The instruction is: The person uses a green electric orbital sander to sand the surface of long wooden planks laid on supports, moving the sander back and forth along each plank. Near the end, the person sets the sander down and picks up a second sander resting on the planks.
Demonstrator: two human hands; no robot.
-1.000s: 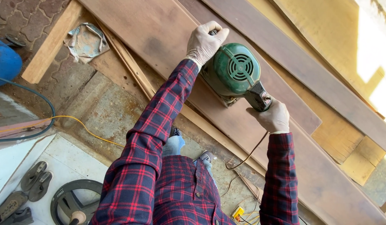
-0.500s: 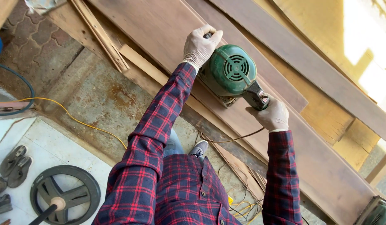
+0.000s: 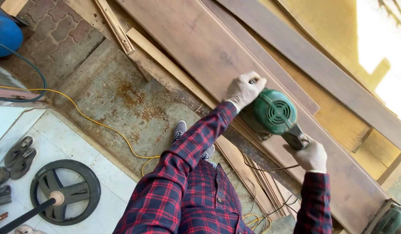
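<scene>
Green round-bodied power sander point(image 3: 272, 113) rests on the long brown wooden plank point(image 3: 196, 47), left hand point(image 3: 243, 90) closed over its front knob, right hand point(image 3: 311, 155) wrapped around the rear handle. Its thin dark cord point(image 3: 256, 167) hangs slack just below; it could snag and jerk the sander off line.

Single view, from a camera worn on the person's head. It looks steeply down and forward over the checked shirt front, so that both sleeves enter from the bottom edge and reach up into the picture. The left hand point(image 3: 243, 91) and the right hand point(image 3: 311, 156) lie near the middle, close to the lens, on the green sander point(image 3: 273, 113). The long plank point(image 3: 196, 43) runs slantwise from upper left to lower right. The concrete floor point(image 3: 118, 99) lies farther below, at left.
</scene>
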